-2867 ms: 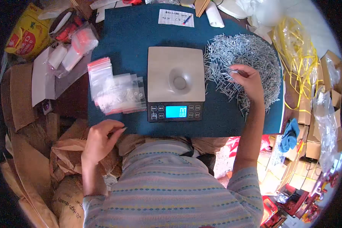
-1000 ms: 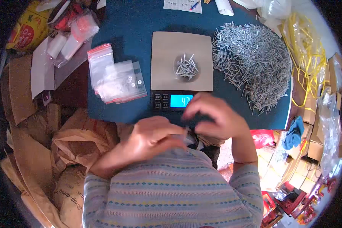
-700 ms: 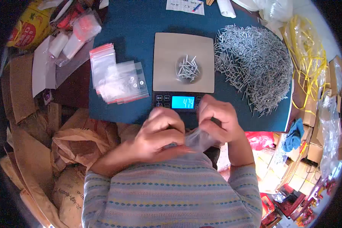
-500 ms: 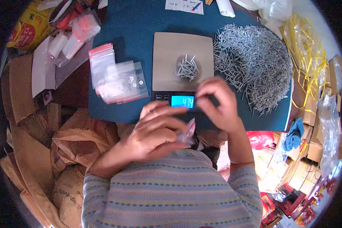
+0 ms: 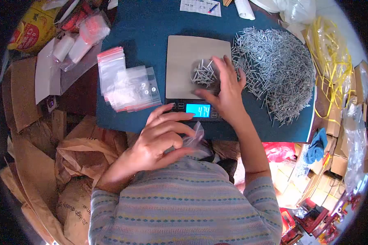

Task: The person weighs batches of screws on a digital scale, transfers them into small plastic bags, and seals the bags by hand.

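Note:
A digital scale (image 5: 180,65) stands on the dark table covering, its lit display (image 5: 198,110) reading 474. On its plate sits a small clear dish holding a heap of silver screws (image 5: 203,75). My right hand (image 5: 231,92) reaches over the scale with fingers apart, thumb and forefinger at the near right side of the dish; whether they touch it I cannot tell. In front of the scale, my left hand (image 5: 161,139) has its fingers curled around a small clear plastic bag (image 5: 196,136), held near my body.
A large pile of screws (image 5: 278,73) spreads to the right of the scale. To the left lie overlapping zip bags (image 5: 126,87) with red strips. A paper note with a pen (image 5: 200,7) lies at the back. Brown paper sacks (image 5: 84,155) stand at lower left.
My right hand has moved from near the display up and away from me to the dish. My left hand stays in front of the scale with the plastic bag.

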Motion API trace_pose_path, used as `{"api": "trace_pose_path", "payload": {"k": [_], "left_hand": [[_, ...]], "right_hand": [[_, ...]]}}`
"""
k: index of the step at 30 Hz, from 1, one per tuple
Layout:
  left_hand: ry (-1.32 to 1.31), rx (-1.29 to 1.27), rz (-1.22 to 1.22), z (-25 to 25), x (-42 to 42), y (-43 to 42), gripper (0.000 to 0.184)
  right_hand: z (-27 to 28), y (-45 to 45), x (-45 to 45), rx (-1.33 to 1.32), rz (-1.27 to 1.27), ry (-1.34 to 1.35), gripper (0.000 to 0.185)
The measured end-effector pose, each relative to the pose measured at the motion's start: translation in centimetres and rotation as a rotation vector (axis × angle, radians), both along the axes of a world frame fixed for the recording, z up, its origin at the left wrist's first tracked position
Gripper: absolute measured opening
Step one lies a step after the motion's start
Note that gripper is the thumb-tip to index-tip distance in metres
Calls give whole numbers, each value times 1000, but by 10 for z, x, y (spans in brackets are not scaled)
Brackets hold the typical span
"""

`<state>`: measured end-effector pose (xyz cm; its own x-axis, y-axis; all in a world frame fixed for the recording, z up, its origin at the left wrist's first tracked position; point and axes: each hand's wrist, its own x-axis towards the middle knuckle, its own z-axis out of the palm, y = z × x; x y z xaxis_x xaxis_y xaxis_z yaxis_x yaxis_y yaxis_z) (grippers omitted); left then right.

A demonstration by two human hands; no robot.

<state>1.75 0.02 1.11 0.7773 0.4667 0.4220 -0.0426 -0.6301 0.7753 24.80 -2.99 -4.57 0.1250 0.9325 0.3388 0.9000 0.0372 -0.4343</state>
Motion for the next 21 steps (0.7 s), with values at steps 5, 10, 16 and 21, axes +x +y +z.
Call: {"api": "trace_pose_path", "payload": {"k": [5, 10, 16, 21], "left_hand": [[40, -18, 6, -6, -9, 1, 30], [151, 49, 47, 0, -4, 4, 23], [130, 8, 9, -8, 3, 3, 23], [85, 1, 112, -4, 12, 1, 26]], "right_hand": [[-2, -1, 3, 39, 2, 61, 73], [5, -5, 9, 43, 87, 837, 70], [53, -13, 14, -252, 321, 1558, 75], [82, -5, 4, -308, 414, 1073, 51]]}}
